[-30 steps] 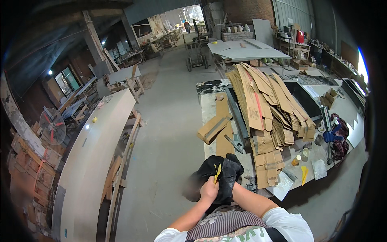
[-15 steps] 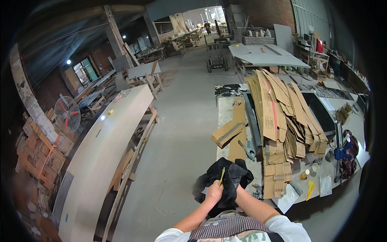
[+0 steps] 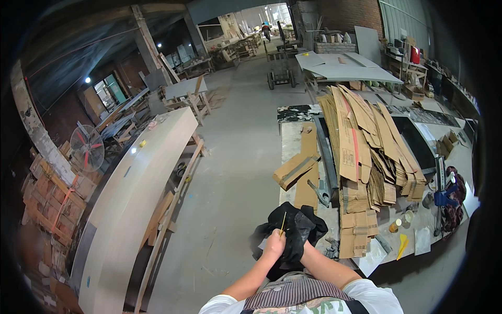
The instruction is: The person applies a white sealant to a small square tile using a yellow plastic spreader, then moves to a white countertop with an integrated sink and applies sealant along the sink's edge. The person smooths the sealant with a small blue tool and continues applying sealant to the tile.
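On my far left, a round fan (image 3: 87, 147) with red blades stands behind rough stacked wood (image 3: 49, 196), an orange strap across the pile. Next comes a long pale slab (image 3: 138, 188), smooth and faintly glossy, its near end wide and close to me; a small yellow object (image 3: 142, 143) sits near its far edge, and timber framing (image 3: 167, 225) shows along its right side. Between that framing and the bench, the grey concrete floor (image 3: 225, 162) runs as a broad lane toward the bright far end, where a wheeled cart (image 3: 281, 77) stands.

My hands are close together in front of my body. My left hand (image 3: 274, 246) is closed around a slim yellow tool (image 3: 283, 222), which points up against crumpled black cloth (image 3: 298, 222). My right hand disappears into that cloth past the wrist, so I can't tell how its fingers sit. My striped apron (image 3: 290, 293) lies below.

To the right, the bench's pale left edge (image 3: 287, 191) carries folded cardboard (image 3: 295, 171) and a metal wrench-like tool (image 3: 320, 194). A layered cardboard stack (image 3: 361, 146) leans beside them, red-striped, with dark print too small to read. Further right lie an amber jar (image 3: 394, 226), a yellow scraper (image 3: 402, 246) near the front edge, and a blue clamp (image 3: 444, 198).
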The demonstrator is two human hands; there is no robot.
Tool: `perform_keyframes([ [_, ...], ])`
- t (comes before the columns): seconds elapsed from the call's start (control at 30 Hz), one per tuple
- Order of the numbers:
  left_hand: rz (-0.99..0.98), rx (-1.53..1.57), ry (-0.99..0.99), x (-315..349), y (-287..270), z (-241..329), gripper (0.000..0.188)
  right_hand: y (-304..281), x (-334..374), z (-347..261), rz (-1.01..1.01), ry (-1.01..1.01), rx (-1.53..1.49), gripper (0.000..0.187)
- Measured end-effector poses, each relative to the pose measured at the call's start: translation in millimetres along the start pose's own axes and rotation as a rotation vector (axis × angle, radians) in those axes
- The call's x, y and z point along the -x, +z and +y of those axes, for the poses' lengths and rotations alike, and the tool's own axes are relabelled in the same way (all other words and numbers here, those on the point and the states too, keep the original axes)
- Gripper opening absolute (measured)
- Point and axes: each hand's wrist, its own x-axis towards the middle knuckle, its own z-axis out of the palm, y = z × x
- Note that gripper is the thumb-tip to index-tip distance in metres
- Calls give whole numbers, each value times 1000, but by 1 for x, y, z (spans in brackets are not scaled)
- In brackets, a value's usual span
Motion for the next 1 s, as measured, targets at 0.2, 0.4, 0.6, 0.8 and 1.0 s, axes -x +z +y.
perform_keyframes([
  [0.2,-104,-130,56,13,-13,2,23,26,14,1,13,100,-32,40],
  [0.4,-135,-249,149,22,-3,7,23,27,15,1,103,38,14,33],
  [0.6,-174,-231,164,27,-4,7,22,36,17,-9,111,25,88,31],
  [0.8,-195,693,-215,23,-62,14,20,62,25,-51,95,-40,479,28],
  [1.0,-210,1080,-129,22,-83,14,18,82,30,-34,36,-77,742,26],
])
